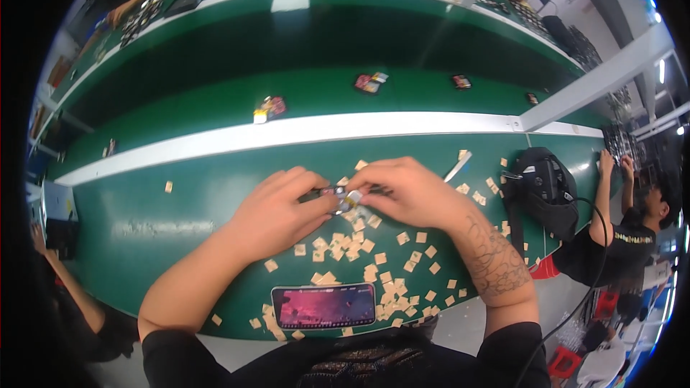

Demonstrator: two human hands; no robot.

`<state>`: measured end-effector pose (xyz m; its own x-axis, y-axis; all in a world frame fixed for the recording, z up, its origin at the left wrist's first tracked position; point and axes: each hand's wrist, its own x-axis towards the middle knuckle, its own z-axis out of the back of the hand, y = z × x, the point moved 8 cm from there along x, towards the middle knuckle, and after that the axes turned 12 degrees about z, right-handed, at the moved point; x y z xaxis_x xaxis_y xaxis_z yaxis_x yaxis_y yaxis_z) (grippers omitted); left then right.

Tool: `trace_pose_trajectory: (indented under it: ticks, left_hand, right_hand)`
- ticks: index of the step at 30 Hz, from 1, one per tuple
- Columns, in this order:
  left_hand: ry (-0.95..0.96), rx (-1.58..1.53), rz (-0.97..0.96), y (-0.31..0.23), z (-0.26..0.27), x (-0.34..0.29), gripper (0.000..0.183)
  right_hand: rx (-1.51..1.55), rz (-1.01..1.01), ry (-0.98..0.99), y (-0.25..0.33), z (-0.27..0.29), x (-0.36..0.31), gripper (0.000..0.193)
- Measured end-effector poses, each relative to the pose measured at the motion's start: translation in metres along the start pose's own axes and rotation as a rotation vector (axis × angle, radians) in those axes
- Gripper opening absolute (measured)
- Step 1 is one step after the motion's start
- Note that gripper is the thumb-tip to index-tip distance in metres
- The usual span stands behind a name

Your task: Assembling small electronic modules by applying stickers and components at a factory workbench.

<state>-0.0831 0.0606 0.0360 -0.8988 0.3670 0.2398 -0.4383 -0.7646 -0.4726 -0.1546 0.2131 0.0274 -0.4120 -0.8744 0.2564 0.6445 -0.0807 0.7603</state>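
Observation:
My left hand (284, 205) is closed, thumb and fingers pinching a small dark electronic part (338, 192) over the middle of the green table. From the other side my right hand (406, 190) pinches a small silver-and-yellow piece (353, 197) against that part. The fingertips of both hands nearly meet, and they cover much of what they hold. Just below the hands lie many loose pale tan square pieces (350, 243) in a scattered pile. A phone (325, 307) with a lit pinkish screen lies flat at the table's near edge, among more squares.
A black bag (546, 190) with a cable stands on the right. A pale strip (458, 166) lies beyond my right hand. Past a white rail (323, 126), small red-and-yellow parts (370, 83) rest on a green surface. Other people sit left, right and across.

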Motion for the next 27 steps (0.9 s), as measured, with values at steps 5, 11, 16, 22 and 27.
trace_pose_trajectory:
  ticks: [5, 11, 16, 22, 27]
  left_hand:
    - [-0.006, 0.091, -0.024, -0.001, -0.007, -0.003, 0.033]
    - [-0.016, 0.103, -0.043, 0.0, -0.009, -0.003, 0.028]
    - [-0.049, -0.04, 0.005, 0.006, -0.005, -0.001, 0.027]
    - [-0.045, -0.061, 0.026, 0.005, -0.002, 0.0, 0.033]
    - [-0.045, -0.094, 0.039, 0.005, -0.003, 0.0, 0.037]
  right_hand:
    - [-0.083, -0.059, -0.016, 0.009, -0.007, 0.001, 0.023]
    - [-0.266, -0.057, -0.09, 0.023, -0.02, 0.001, 0.023]
    - [-0.165, -0.089, -0.196, 0.015, -0.025, -0.001, 0.018]
    - [-0.069, -0.173, -0.251, 0.006, -0.023, -0.005, 0.02]
    - [-0.126, -0.204, -0.248, 0.011, -0.021, -0.004, 0.019]
